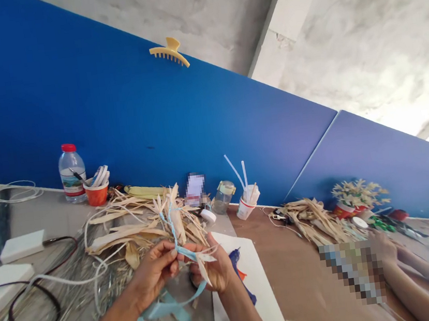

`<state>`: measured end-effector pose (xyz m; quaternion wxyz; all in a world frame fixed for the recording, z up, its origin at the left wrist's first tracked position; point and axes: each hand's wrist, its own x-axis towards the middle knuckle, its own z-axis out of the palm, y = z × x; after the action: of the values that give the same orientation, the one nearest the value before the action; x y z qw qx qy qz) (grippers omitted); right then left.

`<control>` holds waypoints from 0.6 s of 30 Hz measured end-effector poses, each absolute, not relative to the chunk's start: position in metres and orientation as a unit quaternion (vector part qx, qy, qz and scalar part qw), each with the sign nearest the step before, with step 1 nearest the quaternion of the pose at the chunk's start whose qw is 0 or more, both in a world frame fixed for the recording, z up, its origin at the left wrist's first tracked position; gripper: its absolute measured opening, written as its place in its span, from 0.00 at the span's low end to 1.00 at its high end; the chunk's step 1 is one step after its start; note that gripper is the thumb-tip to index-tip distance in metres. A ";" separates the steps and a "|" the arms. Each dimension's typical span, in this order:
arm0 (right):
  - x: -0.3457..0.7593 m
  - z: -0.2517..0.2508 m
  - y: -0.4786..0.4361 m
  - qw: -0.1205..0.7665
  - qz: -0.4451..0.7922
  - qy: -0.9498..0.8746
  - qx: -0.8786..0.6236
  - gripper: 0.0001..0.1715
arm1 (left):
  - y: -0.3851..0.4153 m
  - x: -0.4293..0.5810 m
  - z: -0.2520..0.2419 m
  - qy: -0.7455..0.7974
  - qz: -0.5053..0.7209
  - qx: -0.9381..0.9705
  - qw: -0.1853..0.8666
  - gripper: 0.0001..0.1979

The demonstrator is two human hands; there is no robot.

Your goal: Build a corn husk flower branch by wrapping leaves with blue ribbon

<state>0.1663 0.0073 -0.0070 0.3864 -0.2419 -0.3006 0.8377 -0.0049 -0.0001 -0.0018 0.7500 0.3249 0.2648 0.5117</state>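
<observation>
Between my two hands is a thin stem (172, 225) wrapped in light blue tape, with small pale husk flowers at its upper end. My left hand (157, 265) pinches the wrapped stem between thumb and fingers. Close beside it, my right hand (216, 267) is closed around the stem's lower part, where a pale husk flower (204, 266) sticks out. A loose length of light blue tape (166, 308) trails below both hands onto the table. Behind them lies a heap of dry corn husks (129, 233). A blue glue gun (235, 262) rests near my right wrist, partly hidden.
A white board (262, 290) lies under the glue gun. Along the blue partition (113, 100) stand a bottle (71, 173), an orange cup (97, 194), a jar (224, 195) and a paper cup (246, 207). White cables cross the left side. At right, another person's hands (384, 249) show.
</observation>
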 end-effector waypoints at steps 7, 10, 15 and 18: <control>0.155 -0.001 0.002 0.395 0.865 -0.218 -0.220 0.31 | 0.008 -0.008 -0.005 0.260 0.565 0.228 0.749 0.13; 0.150 -0.005 0.003 0.407 0.861 -0.204 -0.226 0.18 | 0.009 -0.009 -0.005 0.257 0.569 0.213 0.751 0.13; 0.139 -0.009 -0.005 0.443 0.814 -0.247 -0.283 0.12 | 0.006 -0.009 -0.003 0.270 0.575 0.249 0.731 0.13; 0.129 -0.012 -0.012 0.453 0.776 -0.275 -0.342 0.16 | 0.006 -0.009 -0.002 0.300 0.583 0.294 0.696 0.13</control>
<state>0.1292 -0.0117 -0.0117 0.4531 -0.3424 -0.2751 0.7758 -0.0091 0.0062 -0.0023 0.6957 0.2942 0.2999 0.5826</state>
